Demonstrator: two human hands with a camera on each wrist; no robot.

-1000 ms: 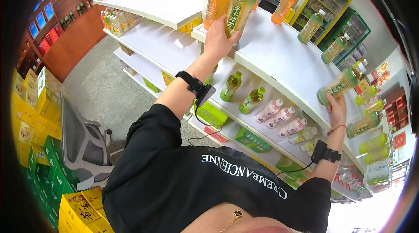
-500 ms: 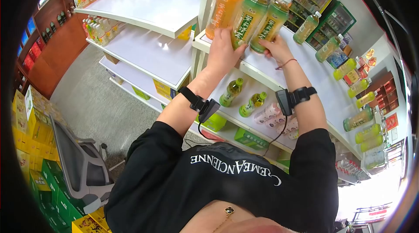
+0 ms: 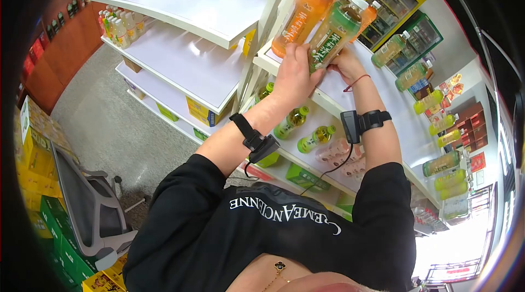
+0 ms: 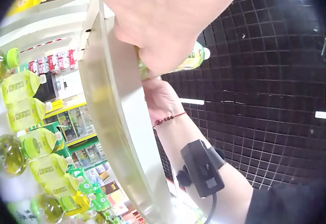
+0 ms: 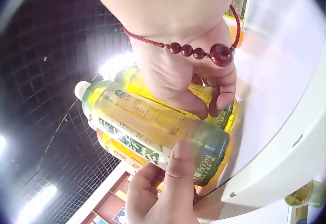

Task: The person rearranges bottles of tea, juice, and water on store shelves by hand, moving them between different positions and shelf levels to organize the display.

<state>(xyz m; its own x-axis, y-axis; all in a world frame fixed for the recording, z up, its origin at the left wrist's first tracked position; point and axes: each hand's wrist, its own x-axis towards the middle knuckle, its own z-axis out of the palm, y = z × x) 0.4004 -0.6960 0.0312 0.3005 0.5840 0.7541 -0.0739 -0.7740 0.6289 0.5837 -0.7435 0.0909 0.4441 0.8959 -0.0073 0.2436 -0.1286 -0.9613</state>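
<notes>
My left hand (image 3: pixel 295 76) holds a green-labelled tea bottle (image 3: pixel 333 35) low on its body, at the corner of the top shelf. In the right wrist view, the left thumb (image 5: pixel 179 165) presses this bottle's label. Behind it, a second tea bottle (image 5: pixel 230 119) of the same kind is mostly covered in the head view. My right hand (image 3: pixel 348 65) grips that rear bottle near its base, thumb and fingers against its sides. Beside the left fingers stands an orange-labelled bottle (image 3: pixel 303 16), with more orange bottles farther back.
More tea bottles (image 3: pixel 389 50) line the far edge of the white top shelf (image 3: pixel 391 111). Green-capped bottles (image 3: pixel 316 138) stand on the shelf below. A lower white shelf unit (image 3: pixel 180 57) adjoins at left; a grey chair (image 3: pixel 90 204) stands at lower left.
My right hand has brought a tea bottle from the right side of the shelf to the corner, and now has it behind the front one. The left hand has stayed on its bottle.
</notes>
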